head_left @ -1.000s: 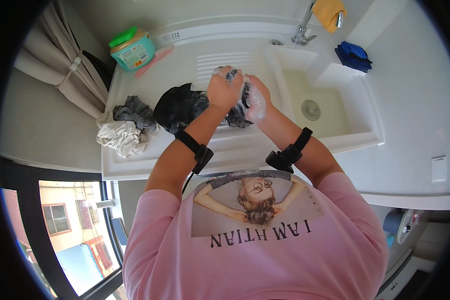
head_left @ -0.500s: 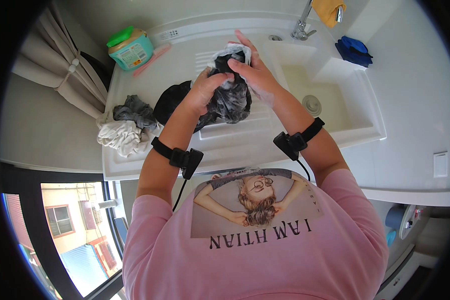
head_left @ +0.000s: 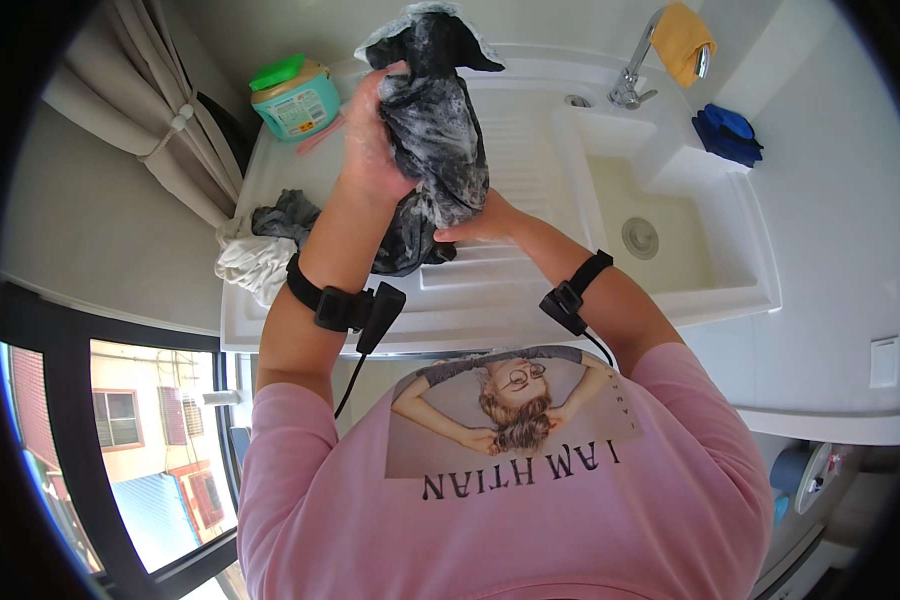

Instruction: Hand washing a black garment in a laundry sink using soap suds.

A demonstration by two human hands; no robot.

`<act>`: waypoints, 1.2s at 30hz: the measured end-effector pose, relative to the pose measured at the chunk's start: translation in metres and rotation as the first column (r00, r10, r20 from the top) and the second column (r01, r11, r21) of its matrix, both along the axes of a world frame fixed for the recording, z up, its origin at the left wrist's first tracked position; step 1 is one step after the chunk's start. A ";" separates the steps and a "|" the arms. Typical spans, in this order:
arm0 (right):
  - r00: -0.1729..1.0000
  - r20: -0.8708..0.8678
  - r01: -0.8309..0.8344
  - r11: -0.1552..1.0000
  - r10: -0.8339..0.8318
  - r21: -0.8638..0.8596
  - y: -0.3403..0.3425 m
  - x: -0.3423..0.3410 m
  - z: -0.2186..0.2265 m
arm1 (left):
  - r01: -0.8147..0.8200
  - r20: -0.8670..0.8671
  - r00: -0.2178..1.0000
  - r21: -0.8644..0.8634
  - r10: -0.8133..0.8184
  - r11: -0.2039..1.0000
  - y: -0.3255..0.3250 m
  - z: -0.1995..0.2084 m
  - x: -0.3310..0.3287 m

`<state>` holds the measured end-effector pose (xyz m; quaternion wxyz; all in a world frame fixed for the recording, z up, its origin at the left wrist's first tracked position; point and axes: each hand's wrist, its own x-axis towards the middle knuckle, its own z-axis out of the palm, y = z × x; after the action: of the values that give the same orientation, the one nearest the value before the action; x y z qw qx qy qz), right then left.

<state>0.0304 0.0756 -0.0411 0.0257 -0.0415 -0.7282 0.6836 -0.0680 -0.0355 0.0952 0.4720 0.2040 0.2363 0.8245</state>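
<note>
A wet black garment [head_left: 435,130] streaked with white suds is held up over the ribbed washboard part of a white laundry sink [head_left: 545,150]. Its upper end has a white edge, and whether that is foam or trim I cannot tell. My left hand [head_left: 373,145] grips the garment's left side, thumb pointing up. Low on its right side, my right hand [head_left: 485,220] holds the cloth, with most fingers hidden behind it. The lower folds hang down to the washboard near my left forearm. Dark grey cloth [head_left: 285,217] and white cloth [head_left: 253,262] lie bunched at the left.
A teal tub with a green lid [head_left: 295,98] stands at the back left beside a pink brush [head_left: 320,135]. The basin [head_left: 685,215] on the right holds cloudy water. Behind it rises a faucet [head_left: 630,85] with a yellow cloth [head_left: 682,42]. Folded blue cloths [head_left: 727,135] rest at the right.
The garment has been lifted and stretched out lengthwise, its white-edged end now farther away. My left hand moved up and away; my right hand dropped to the garment's lower right. The view shifted slightly.
</note>
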 end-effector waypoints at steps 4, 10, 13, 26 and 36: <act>0.970 0.081 0.240 0.954 -0.228 -0.182 0.007 0.025 0.041 | -0.073 0.055 0.996 0.162 0.065 0.984 -0.027 0.002 -0.033; 0.948 -0.222 0.217 0.973 -0.229 -0.078 0.036 0.046 0.119 | -0.147 0.049 0.989 0.181 0.140 0.973 -0.046 -0.006 -0.047; 0.958 -0.194 0.223 0.974 -0.212 0.038 0.038 0.054 0.133 | -0.181 0.081 0.982 0.111 0.173 0.977 -0.043 -0.017 -0.040; 0.857 -0.415 0.505 0.664 -0.306 0.552 0.071 0.058 0.045 | -0.397 -0.401 0.896 -0.531 0.191 0.748 -0.047 -0.127 -0.039; 0.951 -0.198 0.165 0.933 -0.236 -0.319 0.028 0.055 0.069 | -0.535 -0.941 -0.295 0.017 -0.167 0.845 -0.024 -0.096 -0.007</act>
<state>0.0856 0.1040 0.0276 0.1748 -0.0390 -0.6004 0.7794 -0.0745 -0.0598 -0.0009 -0.0183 0.6166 0.7194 0.3193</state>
